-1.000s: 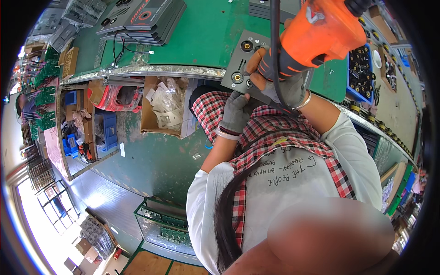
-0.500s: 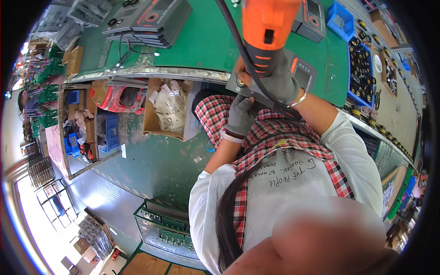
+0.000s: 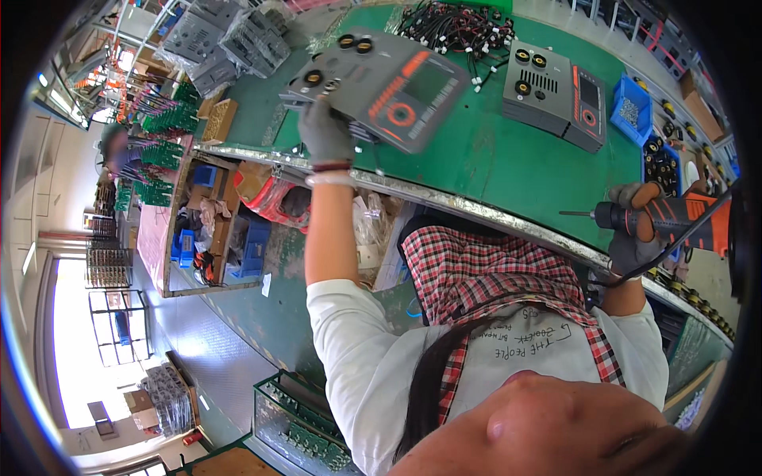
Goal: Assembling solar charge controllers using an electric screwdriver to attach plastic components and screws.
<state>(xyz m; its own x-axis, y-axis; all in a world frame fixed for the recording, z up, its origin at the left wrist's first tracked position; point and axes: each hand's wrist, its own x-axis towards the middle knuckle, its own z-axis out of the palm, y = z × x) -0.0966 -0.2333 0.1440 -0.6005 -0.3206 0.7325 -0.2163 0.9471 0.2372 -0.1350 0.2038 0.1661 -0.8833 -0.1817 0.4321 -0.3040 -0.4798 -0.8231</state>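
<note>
Grey flat rectangular panel with orange markings, a dark window and black round fittings (image 3: 389, 91): at left on the green-topped desk (image 3: 468, 170), tilted in view, more panel edges showing beneath its left side. Cannot tell whether it rests fully on them.

Left grip (image 3: 327, 133), grey-gloved: fingers closed at the panel's near left corner, pinching that edge.

Right grip (image 3: 631, 247), gloved, with bare fingertips: wrapped around the front of an orange-and-black power driver (image 3: 692, 222), over the desk's near right edge. Thin metal bit points left, well apart from the panel. Black cord loops by the wrist.

Far right of the desk: stack of similar grey panels (image 3: 548, 99); just beside it, blue plastic bin of small silvery pieces (image 3: 631, 113). Far middle: tangled black cables with white connectors (image 3: 456, 32).
</note>
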